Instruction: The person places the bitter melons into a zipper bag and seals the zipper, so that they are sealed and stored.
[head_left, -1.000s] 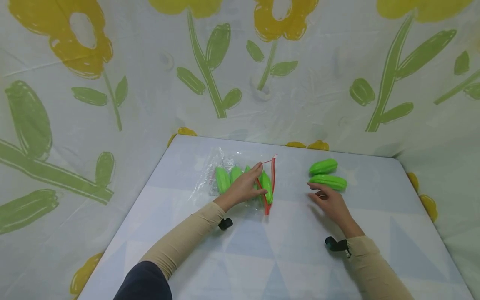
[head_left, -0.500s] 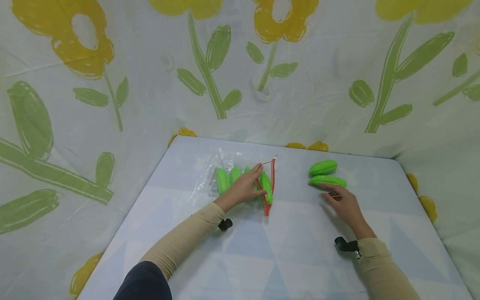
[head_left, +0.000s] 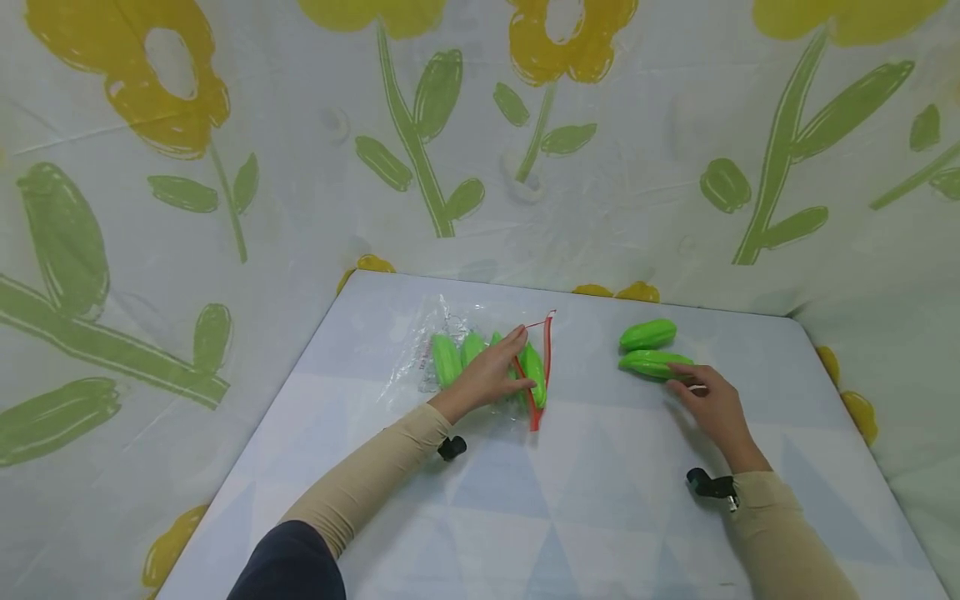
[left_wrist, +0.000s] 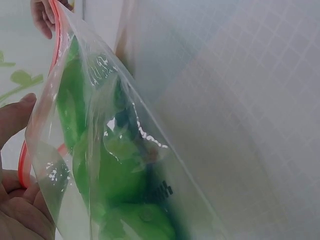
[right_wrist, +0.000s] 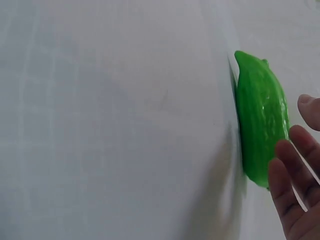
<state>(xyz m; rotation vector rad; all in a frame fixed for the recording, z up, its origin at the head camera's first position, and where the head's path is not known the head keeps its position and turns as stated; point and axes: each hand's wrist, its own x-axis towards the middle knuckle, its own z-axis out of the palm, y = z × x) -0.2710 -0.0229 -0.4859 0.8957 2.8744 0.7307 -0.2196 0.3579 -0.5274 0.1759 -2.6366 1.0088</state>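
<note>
In the head view my left hand (head_left: 487,372) lies over a clear zip bag (head_left: 411,367) with a red rim. Its fingers hold the bag near the rim (left_wrist: 22,165), which stands apart. Inside the bag are several bright green, ridged, elongated pieces (head_left: 446,360) like toy fruit or vegetables. At the right, my right hand (head_left: 716,408) is at the end of one such green piece (head_left: 648,363), thumb and fingers apart. The right wrist view shows its fingertips over the edge of this green piece (right_wrist: 262,120); whether they touch it I cannot tell.
Another green piece (head_left: 648,334) lies just behind the near one. Both rest on a pale table (head_left: 600,500) with blue triangles. A white curtain (head_left: 645,208) with printed flowers hangs along the table's back and sides.
My right hand has moved rightward along the near green piece, from its left end to its right end. That piece has shifted slightly. The left hand and the bag stay put.
</note>
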